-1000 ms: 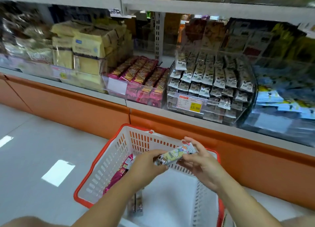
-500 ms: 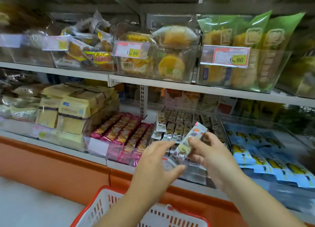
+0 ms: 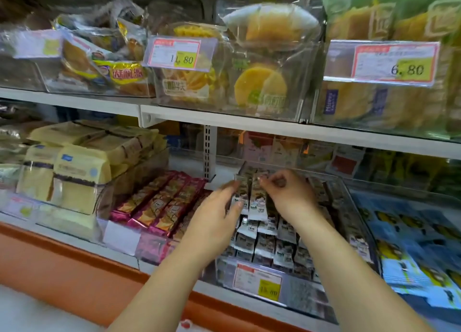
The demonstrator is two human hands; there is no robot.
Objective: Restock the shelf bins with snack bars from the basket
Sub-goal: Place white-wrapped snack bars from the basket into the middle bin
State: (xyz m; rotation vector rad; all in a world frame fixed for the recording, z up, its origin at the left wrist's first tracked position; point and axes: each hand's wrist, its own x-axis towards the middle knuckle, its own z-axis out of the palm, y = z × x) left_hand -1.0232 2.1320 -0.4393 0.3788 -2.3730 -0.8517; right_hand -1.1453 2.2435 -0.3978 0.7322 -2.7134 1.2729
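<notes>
A clear shelf bin [image 3: 303, 295] on the lower shelf holds several rows of small white-and-brown snack bars [image 3: 265, 246]. My right hand [image 3: 289, 194] reaches over the back rows, fingers curled, and pinches the top end of one upright snack bar [image 3: 257, 199]. Beside it, my left hand [image 3: 214, 219] lies with its fingers straight against the left side of the same rows. Only a sliver of the red basket [image 3: 185, 325] shows at the bottom edge.
A bin of pink-wrapped bars [image 3: 159, 204] stands just left of the hands, with yellow cake packs [image 3: 74, 172] further left. Blue packets [image 3: 411, 244] fill the bin on the right. The upper shelf's edge [image 3: 249, 124] hangs close above, carrying bins of bread.
The view rose from the basket to the shelf. Both hands moved forward into the bin, and the bar held in my right hand went from mid-air down among the back rows.
</notes>
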